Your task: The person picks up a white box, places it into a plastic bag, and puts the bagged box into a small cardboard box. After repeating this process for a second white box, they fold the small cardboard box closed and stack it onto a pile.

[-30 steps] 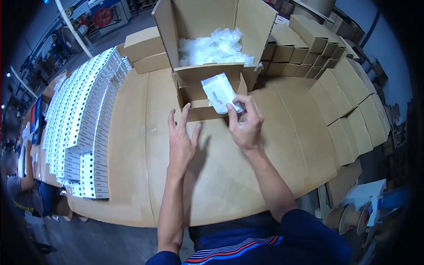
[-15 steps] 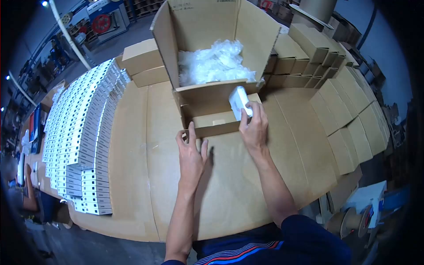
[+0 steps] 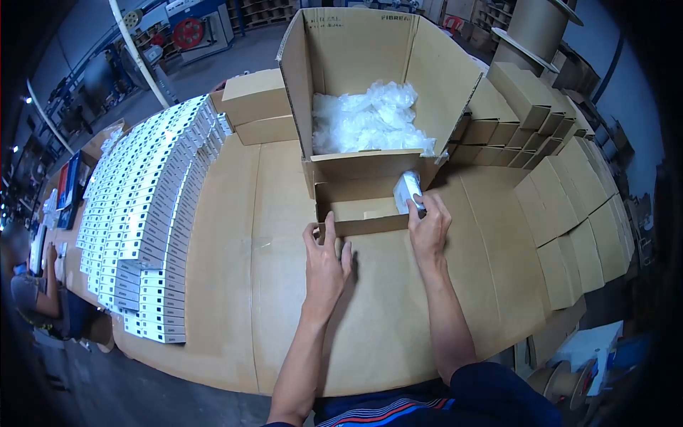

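In front of me is a long open carton point(image 3: 370, 227), its inside facing up. My right hand point(image 3: 430, 226) pinches a small white box point(image 3: 408, 191), which stands tilted in the right end of the carton. At the carton's front left corner, my left hand point(image 3: 327, 267) has its thumb and index finger on the cardboard wall, other fingers spread. Right behind stands a large open cardboard box point(image 3: 359, 53) with crumpled clear plastic packaging point(image 3: 373, 117) in it.
Stacked white boxes point(image 3: 153, 206) with labels fill the left of the cardboard-covered table point(image 3: 284, 320). Brown cartons point(image 3: 569, 206) are piled on the right, and two more point(image 3: 257, 99) at the back left. Another person point(image 3: 44, 288) sits at the far left.
My right hand has lowered the white box further into the carton's right end. The whole view has shifted a little, so things appear further right and lower.
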`<action>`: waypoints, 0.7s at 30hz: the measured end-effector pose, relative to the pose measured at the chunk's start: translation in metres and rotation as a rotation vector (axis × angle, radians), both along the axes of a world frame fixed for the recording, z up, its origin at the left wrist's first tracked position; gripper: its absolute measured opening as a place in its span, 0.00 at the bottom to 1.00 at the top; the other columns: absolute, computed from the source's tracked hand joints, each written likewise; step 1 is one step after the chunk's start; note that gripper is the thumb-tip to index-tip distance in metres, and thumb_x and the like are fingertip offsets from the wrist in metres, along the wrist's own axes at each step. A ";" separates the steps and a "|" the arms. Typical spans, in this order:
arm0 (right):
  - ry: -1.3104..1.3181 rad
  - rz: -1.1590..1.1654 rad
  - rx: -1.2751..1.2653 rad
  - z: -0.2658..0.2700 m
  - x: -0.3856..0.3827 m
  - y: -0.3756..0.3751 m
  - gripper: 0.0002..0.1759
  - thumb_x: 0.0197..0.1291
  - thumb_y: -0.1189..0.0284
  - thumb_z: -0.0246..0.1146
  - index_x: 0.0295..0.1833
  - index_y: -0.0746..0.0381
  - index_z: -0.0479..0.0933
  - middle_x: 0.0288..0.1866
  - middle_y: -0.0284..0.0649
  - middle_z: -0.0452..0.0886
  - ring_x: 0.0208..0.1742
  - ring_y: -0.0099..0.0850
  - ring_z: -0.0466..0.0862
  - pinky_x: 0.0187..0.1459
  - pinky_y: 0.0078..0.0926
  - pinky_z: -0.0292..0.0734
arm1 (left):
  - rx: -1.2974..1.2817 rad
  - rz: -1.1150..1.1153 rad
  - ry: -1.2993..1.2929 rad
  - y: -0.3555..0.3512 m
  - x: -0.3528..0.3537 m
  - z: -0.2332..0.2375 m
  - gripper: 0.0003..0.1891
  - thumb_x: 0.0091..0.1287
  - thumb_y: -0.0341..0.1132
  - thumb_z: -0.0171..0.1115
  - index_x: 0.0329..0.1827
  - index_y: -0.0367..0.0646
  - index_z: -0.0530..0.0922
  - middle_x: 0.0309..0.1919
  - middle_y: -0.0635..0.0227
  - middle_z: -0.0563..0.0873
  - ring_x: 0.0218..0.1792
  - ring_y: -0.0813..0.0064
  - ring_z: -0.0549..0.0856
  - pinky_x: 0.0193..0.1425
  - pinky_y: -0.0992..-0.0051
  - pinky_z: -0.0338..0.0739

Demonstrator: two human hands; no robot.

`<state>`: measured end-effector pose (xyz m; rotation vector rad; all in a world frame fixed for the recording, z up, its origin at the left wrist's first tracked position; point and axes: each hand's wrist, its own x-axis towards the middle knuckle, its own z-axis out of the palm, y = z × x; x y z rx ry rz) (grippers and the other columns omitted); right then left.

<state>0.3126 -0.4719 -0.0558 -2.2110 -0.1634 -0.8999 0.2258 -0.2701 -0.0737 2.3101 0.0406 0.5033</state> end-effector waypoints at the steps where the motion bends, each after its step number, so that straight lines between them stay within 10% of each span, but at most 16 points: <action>1: -0.009 -0.002 -0.006 -0.003 0.001 -0.001 0.06 0.60 0.82 0.72 0.41 0.72 0.84 0.37 0.52 0.83 0.37 0.51 0.85 0.40 0.43 0.79 | 0.008 0.004 0.002 -0.001 0.000 0.001 0.36 0.73 0.32 0.68 0.83 0.46 0.64 0.68 0.40 0.68 0.61 0.43 0.81 0.55 0.57 0.86; 8: -0.015 -0.040 0.028 -0.017 -0.002 -0.001 0.11 0.72 0.74 0.63 0.49 0.71 0.86 0.56 0.57 0.87 0.55 0.55 0.87 0.58 0.42 0.81 | 0.057 -0.006 -0.091 0.002 0.003 -0.003 0.35 0.73 0.30 0.67 0.83 0.46 0.65 0.67 0.41 0.68 0.60 0.44 0.81 0.59 0.55 0.84; 10: 0.163 -0.108 -0.001 -0.021 -0.016 -0.001 0.16 0.75 0.70 0.61 0.60 0.64 0.86 0.73 0.56 0.78 0.75 0.52 0.76 0.73 0.42 0.71 | -0.008 -0.018 -0.049 0.002 0.000 0.005 0.36 0.71 0.30 0.68 0.83 0.47 0.65 0.68 0.38 0.68 0.62 0.39 0.79 0.64 0.52 0.80; 16: 0.142 -0.226 -0.365 -0.008 -0.033 0.012 0.37 0.72 0.70 0.61 0.85 0.53 0.61 0.88 0.52 0.54 0.87 0.57 0.50 0.83 0.57 0.49 | -0.028 -0.052 -0.044 0.012 -0.029 0.022 0.46 0.68 0.31 0.70 0.88 0.54 0.54 0.72 0.35 0.66 0.63 0.37 0.79 0.68 0.52 0.78; 21: -0.086 0.477 -0.059 0.032 -0.065 0.106 0.33 0.65 0.76 0.63 0.76 0.65 0.67 0.81 0.52 0.67 0.84 0.56 0.60 0.83 0.55 0.53 | -0.017 0.138 -0.161 0.078 -0.095 0.049 0.40 0.64 0.29 0.73 0.81 0.43 0.67 0.66 0.44 0.77 0.65 0.44 0.81 0.69 0.58 0.78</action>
